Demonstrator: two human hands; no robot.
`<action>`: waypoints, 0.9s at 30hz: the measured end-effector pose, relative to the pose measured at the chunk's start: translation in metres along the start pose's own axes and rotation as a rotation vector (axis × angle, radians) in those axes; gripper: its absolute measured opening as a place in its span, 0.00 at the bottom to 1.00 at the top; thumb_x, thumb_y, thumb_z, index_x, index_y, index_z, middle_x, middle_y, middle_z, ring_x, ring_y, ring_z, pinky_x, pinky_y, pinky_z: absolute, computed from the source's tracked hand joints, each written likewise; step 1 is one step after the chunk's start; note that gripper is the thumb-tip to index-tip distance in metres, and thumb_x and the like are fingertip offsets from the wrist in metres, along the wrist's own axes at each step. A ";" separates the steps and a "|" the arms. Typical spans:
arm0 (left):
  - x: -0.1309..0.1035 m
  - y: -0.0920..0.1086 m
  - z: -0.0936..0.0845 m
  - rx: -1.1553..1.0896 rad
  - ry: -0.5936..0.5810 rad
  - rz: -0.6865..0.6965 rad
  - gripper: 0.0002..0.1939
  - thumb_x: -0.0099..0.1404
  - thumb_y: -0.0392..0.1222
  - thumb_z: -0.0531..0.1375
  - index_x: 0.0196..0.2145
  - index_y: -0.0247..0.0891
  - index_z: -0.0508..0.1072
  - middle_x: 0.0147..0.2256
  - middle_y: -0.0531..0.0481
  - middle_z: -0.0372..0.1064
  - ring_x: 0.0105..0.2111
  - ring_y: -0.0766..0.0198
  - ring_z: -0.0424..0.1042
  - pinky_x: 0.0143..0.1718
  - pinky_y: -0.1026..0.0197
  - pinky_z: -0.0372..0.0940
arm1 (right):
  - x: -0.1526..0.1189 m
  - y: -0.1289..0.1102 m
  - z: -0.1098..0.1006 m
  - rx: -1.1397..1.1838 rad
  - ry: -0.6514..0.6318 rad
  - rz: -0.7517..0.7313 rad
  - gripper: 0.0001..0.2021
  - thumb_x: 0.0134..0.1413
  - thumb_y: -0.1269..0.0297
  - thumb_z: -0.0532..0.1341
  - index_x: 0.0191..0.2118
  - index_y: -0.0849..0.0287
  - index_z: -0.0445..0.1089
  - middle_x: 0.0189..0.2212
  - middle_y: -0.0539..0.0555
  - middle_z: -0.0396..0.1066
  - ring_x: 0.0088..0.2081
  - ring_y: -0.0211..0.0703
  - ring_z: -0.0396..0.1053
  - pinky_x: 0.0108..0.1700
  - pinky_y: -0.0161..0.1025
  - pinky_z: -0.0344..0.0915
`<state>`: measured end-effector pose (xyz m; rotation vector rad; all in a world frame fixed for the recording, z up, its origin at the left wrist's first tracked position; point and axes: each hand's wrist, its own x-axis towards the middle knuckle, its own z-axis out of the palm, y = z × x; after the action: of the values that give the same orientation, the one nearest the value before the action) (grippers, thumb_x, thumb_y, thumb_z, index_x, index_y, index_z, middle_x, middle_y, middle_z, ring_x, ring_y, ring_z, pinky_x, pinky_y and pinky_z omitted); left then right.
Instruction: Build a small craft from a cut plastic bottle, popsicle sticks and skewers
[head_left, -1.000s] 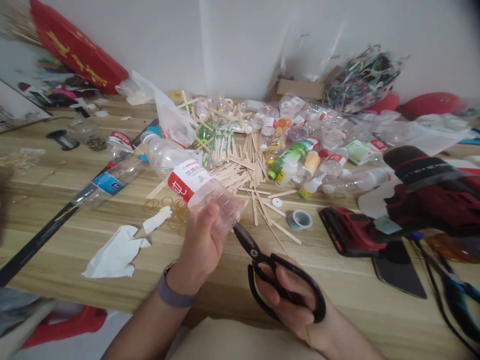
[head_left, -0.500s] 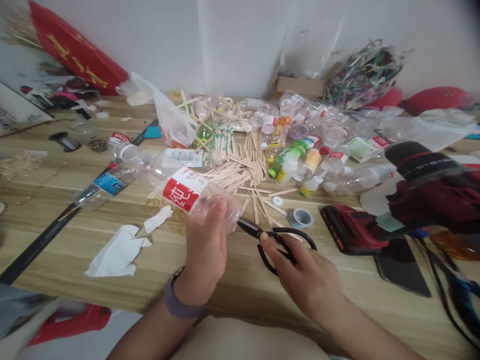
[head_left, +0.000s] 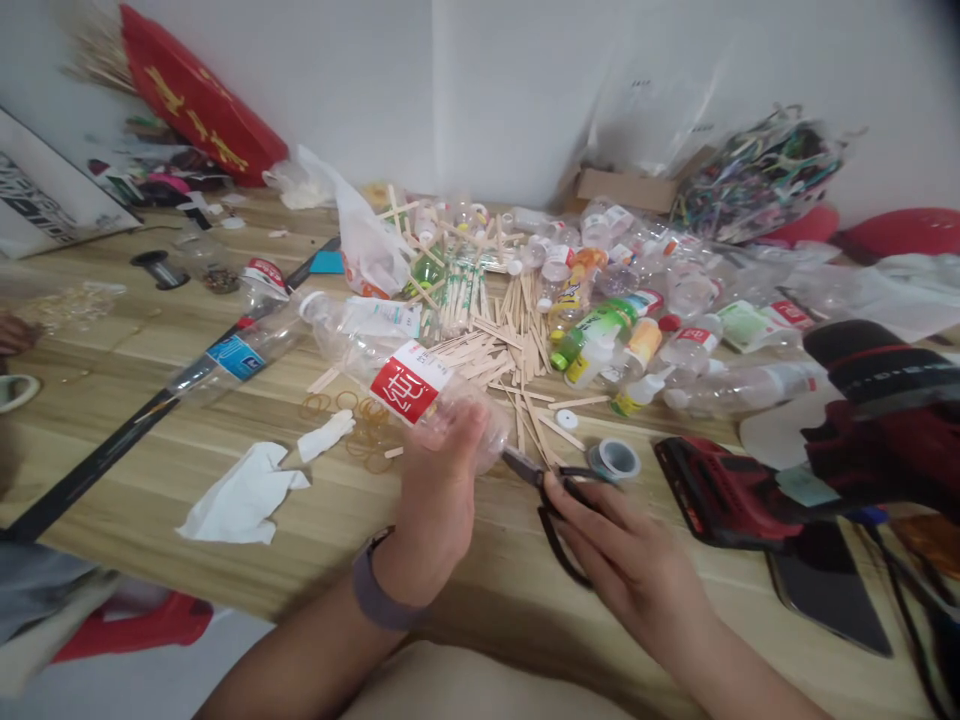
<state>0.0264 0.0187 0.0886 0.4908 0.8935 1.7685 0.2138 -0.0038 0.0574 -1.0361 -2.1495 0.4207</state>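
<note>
Head view: above the wooden tabletop point(head_left: 330, 510), the clear bottle point(head_left: 410, 383) points neck-away, its lower end wrapped in the left hand's point(head_left: 441, 490) grip, presumably for steadiness; the right hand's point(head_left: 637, 545) grip holds black scissors point(head_left: 523, 466), likely angled to bring their blades against the base.
</note>
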 end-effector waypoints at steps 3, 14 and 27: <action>0.000 0.001 -0.003 -0.095 -0.111 -0.030 0.15 0.53 0.45 0.71 0.37 0.41 0.75 0.35 0.54 0.72 0.37 0.66 0.72 0.44 0.63 0.67 | -0.003 -0.005 0.009 1.021 -0.268 0.550 0.16 0.59 0.57 0.65 0.51 0.53 0.76 0.27 0.51 0.69 0.17 0.25 0.54 0.17 0.23 0.52; 0.007 0.014 -0.004 -0.251 -0.564 -0.385 0.26 0.46 0.55 0.73 0.39 0.37 0.77 0.34 0.48 0.74 0.33 0.60 0.74 0.37 0.60 0.69 | -0.049 -0.016 0.068 2.137 -0.658 0.550 0.28 0.51 0.34 0.60 0.28 0.60 0.72 0.08 0.38 0.43 0.07 0.24 0.38 0.10 0.23 0.45; 0.003 0.007 -0.004 -0.067 -0.219 -0.141 0.21 0.49 0.47 0.73 0.38 0.39 0.73 0.35 0.52 0.72 0.37 0.62 0.73 0.44 0.58 0.68 | -0.015 -0.025 0.006 -0.348 0.084 -0.084 0.24 0.62 0.74 0.53 0.62 0.53 0.64 0.38 0.58 0.74 0.28 0.41 0.72 0.26 0.32 0.65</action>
<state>0.0180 0.0191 0.0915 0.5528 0.6963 1.5770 0.2024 -0.0312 0.0598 -1.1226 -2.2279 -0.0401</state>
